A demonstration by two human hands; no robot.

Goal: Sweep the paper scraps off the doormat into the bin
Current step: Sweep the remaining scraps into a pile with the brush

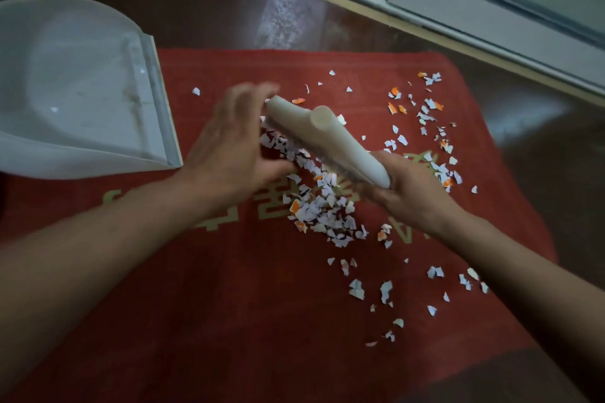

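A red doormat (229, 304) with pale lettering lies on the dark floor. White and orange paper scraps (322, 206) are heaped at its middle and scattered to the right and front. My right hand (412, 193) grips the near end of a cream brush head (324, 141), bristles down on the heap. My left hand (229, 144), blurred and with fingers spread, is at the brush's far end, beside the heap. A white dustpan (75, 91) rests on the mat's far left corner, its lip facing the scraps, with a couple of scraps inside.
A pale sliding door frame (491, 20) and its sill run along the far right. Glossy dark brown floor (212, 10) surrounds the mat.
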